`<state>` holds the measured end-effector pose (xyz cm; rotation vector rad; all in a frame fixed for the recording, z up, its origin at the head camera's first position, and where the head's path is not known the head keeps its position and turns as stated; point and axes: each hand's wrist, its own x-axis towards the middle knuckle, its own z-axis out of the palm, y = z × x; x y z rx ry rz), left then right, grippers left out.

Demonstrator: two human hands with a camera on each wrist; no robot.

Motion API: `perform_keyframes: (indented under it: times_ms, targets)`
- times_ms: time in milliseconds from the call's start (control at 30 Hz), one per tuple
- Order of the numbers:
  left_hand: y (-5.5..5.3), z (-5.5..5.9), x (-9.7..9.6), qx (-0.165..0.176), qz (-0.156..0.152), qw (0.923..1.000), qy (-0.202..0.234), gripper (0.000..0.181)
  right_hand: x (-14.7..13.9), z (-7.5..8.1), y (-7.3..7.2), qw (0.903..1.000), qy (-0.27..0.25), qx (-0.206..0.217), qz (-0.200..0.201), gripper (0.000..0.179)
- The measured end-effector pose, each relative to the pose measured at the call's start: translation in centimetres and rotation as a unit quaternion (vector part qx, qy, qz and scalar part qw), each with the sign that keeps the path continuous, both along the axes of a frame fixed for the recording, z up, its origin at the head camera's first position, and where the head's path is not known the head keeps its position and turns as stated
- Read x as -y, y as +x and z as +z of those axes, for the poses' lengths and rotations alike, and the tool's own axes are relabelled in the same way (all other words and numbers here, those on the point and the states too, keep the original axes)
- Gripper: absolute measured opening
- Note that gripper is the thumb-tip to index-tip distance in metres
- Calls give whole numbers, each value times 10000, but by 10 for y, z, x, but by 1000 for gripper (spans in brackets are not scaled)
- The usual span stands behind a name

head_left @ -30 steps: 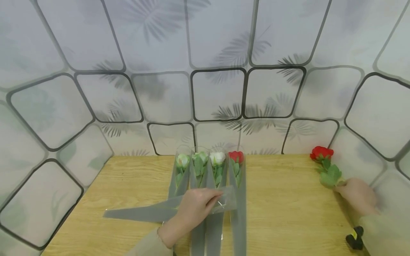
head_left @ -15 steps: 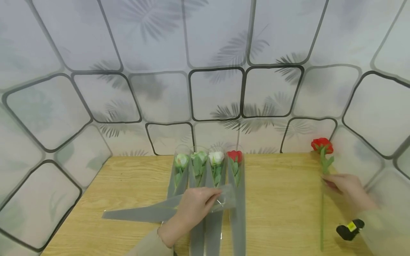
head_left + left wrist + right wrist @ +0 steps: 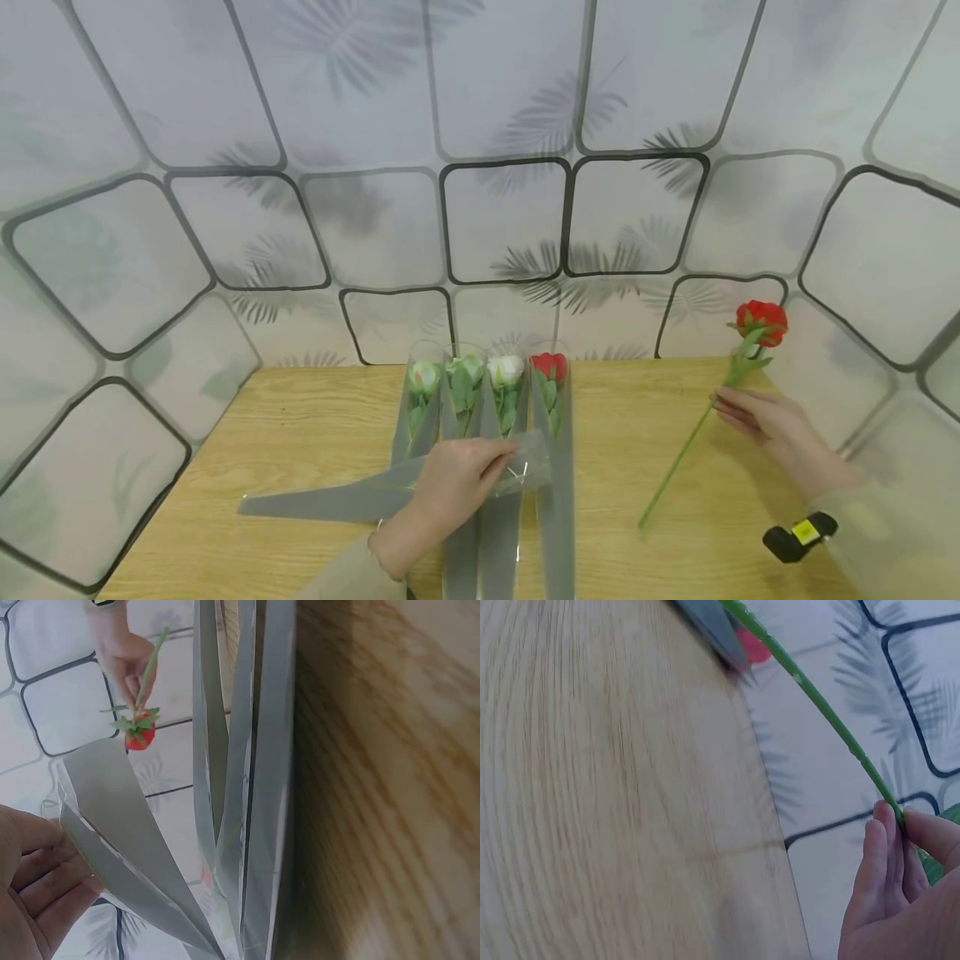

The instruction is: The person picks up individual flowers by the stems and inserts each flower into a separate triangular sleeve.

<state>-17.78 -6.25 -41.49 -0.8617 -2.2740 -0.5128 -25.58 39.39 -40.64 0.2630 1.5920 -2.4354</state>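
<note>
My left hand (image 3: 459,490) pinches the wide, see-through end of a grey flower sleeve (image 3: 322,500), held crosswise over several wrapped flowers. In the left wrist view that sleeve (image 3: 120,817) gapes between its two sides and holds no flower that I can see. On the right, my right hand (image 3: 783,433) pinches a red artificial rose (image 3: 762,323) by its green stem, just under the leaves. The bloom points up and the bare stem slants down to the left. Up close, thumb and fingertips squeeze the green stem (image 3: 832,716).
Side by side lie sleeved flowers: a greenish-white one (image 3: 425,379), another pale one (image 3: 467,371), a white one (image 3: 506,371) and a red one (image 3: 550,367). They rest on a wood-grain table (image 3: 645,467). A patterned wall covering (image 3: 510,225) encloses the back and sides.
My right hand has lifted the red rose and moved left; its stem has swung from upright to slanting, tip toward the left. The left hand and its sleeve have stayed in place.
</note>
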Motion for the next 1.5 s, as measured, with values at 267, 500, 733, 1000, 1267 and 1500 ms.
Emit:
perform_keyframes:
  times_ms: [267, 500, 733, 1000, 1267, 1500]
  targets:
    - [1, 0, 0, 161, -4, 9999, -8, 11, 28, 12, 5, 9994, -266, -192, -102, 39]
    - [2, -1, 1, 201, -10, 9998, -67, 12, 48, 23, 10, 9973, -658, -108, -296, 32]
    - [3, 0, 1, 153, 46, 9998, -147, 11, 68, 33, 17, 9960, -765, -145, -435, 26]
    - [5, 0, -3, 390, 15, 9988, -280, 9, 82, 38, 20, 9951, -803, -128, -555, 26]
    - [4, -1, -5, 140, -31, 9996, -224, 9, 92, 33, 24, 9928, -910, -195, -748, 19]
    - [3, 0, -7, -131, -61, 9998, -131, 9, 106, 28, 30, 9924, -976, -225, -720, 21]
